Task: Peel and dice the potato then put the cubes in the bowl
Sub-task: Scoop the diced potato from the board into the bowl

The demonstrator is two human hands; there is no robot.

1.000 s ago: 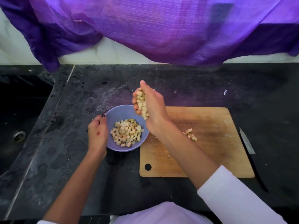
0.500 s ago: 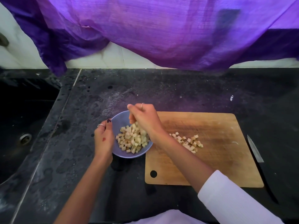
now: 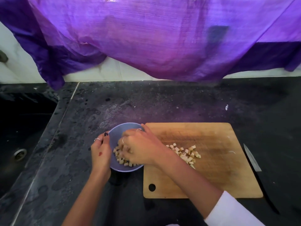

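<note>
A blue-grey bowl (image 3: 117,130) stands on the black counter, against the left edge of a wooden cutting board (image 3: 211,176). Pale potato cubes (image 3: 121,160) lie in the bowl. A small pile of more cubes (image 3: 187,152) sits on the board's left half. My left hand (image 3: 101,154) grips the bowl's left rim, thumb on the edge. My right hand (image 3: 141,149) is palm down low over the bowl, its loosely bent fingers among the cubes and hiding much of them.
A knife (image 3: 251,159) lies on the counter just right of the board, blade pointing away from me. A dark sink (image 3: 19,128) with a drain (image 3: 20,152) is at the left. Purple cloth (image 3: 162,38) hangs over the back wall.
My right hand, which held a handful of cubes above the bowl, has come down into the bowl and let them go. The left hand has stayed on the rim.
</note>
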